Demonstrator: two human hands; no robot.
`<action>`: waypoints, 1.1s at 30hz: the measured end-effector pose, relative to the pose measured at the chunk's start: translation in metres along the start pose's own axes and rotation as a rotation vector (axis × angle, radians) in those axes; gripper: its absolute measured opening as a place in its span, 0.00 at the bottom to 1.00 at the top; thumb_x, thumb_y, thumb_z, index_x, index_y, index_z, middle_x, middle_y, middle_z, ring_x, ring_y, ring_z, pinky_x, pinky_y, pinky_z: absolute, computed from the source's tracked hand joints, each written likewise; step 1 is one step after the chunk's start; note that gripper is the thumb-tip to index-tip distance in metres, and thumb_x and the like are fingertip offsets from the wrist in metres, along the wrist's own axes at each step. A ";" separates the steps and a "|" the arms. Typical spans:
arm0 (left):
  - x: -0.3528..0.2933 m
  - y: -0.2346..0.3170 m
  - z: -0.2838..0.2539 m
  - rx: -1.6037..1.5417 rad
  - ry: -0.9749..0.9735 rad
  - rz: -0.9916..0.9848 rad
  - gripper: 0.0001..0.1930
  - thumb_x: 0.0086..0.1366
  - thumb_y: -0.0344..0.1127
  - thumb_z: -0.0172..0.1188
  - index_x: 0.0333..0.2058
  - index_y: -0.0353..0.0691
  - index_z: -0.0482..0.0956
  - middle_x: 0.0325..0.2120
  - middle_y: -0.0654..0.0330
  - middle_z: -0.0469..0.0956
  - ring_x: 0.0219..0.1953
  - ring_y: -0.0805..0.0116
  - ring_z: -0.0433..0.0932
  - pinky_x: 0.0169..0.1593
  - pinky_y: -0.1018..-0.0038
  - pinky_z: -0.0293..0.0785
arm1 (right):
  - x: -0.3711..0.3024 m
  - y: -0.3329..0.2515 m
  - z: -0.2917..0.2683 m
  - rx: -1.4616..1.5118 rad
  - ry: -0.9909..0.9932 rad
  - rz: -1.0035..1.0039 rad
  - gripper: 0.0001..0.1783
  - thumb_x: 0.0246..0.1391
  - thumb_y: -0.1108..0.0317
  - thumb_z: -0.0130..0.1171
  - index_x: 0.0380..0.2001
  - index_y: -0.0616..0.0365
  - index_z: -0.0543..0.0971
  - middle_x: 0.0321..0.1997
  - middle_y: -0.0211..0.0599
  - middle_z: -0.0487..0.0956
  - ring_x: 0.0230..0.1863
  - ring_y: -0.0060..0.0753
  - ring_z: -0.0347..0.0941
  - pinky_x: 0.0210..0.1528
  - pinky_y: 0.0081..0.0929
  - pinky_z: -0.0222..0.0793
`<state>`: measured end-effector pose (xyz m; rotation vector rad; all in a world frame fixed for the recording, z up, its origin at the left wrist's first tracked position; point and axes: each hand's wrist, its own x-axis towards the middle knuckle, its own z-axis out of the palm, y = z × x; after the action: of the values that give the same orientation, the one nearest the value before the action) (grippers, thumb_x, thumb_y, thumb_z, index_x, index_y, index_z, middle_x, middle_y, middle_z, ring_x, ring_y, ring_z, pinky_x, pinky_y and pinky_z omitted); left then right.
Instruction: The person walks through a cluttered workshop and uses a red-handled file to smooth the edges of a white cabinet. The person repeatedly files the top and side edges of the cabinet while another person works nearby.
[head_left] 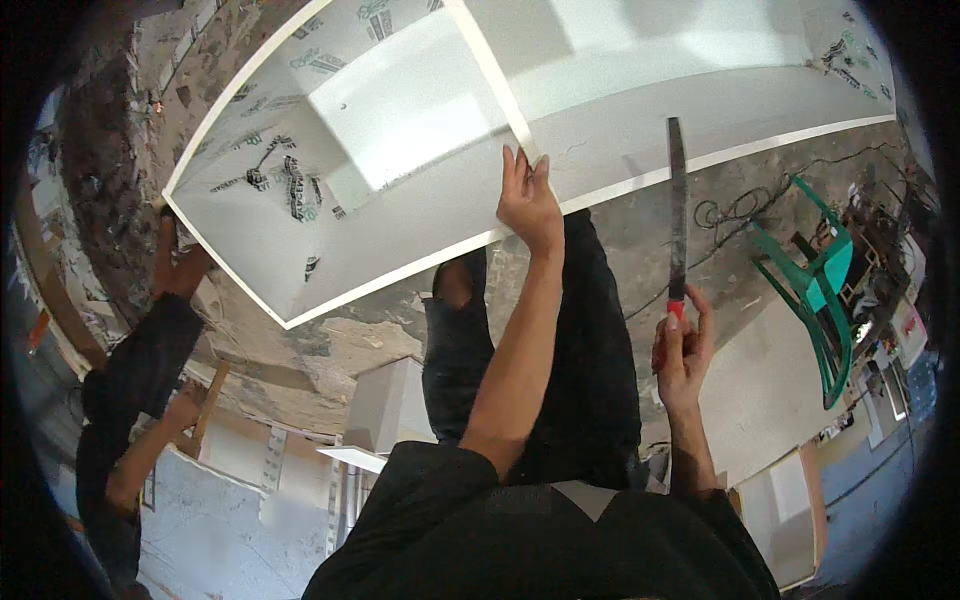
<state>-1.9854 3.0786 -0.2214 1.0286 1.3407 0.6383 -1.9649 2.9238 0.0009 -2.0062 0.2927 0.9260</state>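
A large white cabinet (400, 262) lies open side up on the floor, with a divider (488, 65) crossing it and dark printed marks on its inner panels. My left hand (532, 210) reaches over the near edge and pinches the end of the divider, fingers to either side of its edging. In my right hand (684, 360) is a flat file (677, 210), held upright by its red handle. Its long dark blade points away from me and overlaps the cabinet's near edge in view; I cannot tell whether it touches.
At the right a green plastic chair (815, 275) lies tipped near clutter, with a black cable (740, 208) looped on the floor. Another person's bare foot (180, 262) is by the cabinet's left corner; their hand (185, 405) is beside a wooden strip (210, 402). A white box-like unit (385, 405) stands behind my legs.
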 end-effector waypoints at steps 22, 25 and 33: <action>0.088 0.155 0.031 1.104 -1.025 0.626 0.30 0.64 0.37 0.62 0.64 0.42 0.66 0.57 0.52 0.74 0.64 0.55 0.67 0.69 0.58 0.58 | 0.095 0.012 -0.016 0.053 -0.242 -0.158 0.26 0.58 0.76 0.54 0.62 0.58 0.69 0.33 0.49 0.79 0.27 0.31 0.73 0.35 0.28 0.72; 0.109 0.141 0.036 1.467 -1.480 0.875 0.29 0.63 0.40 0.63 0.63 0.44 0.69 0.53 0.52 0.77 0.58 0.53 0.72 0.66 0.57 0.63 | 0.098 0.011 -0.005 0.142 -0.216 -0.026 0.26 0.58 0.76 0.54 0.61 0.59 0.70 0.35 0.49 0.79 0.28 0.30 0.73 0.36 0.27 0.71; 0.168 0.151 0.037 1.242 -1.640 0.877 0.22 0.63 0.36 0.61 0.57 0.45 0.75 0.38 0.53 0.83 0.35 0.57 0.83 0.44 0.65 0.80 | 0.114 -0.001 0.039 0.071 -0.072 -0.200 0.22 0.61 0.75 0.54 0.58 0.59 0.75 0.37 0.55 0.80 0.32 0.43 0.79 0.37 0.31 0.73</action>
<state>-1.8946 3.2826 -0.1711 2.3317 -0.4497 -0.6429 -1.9047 2.9718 -0.0919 -1.8934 0.0811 0.8473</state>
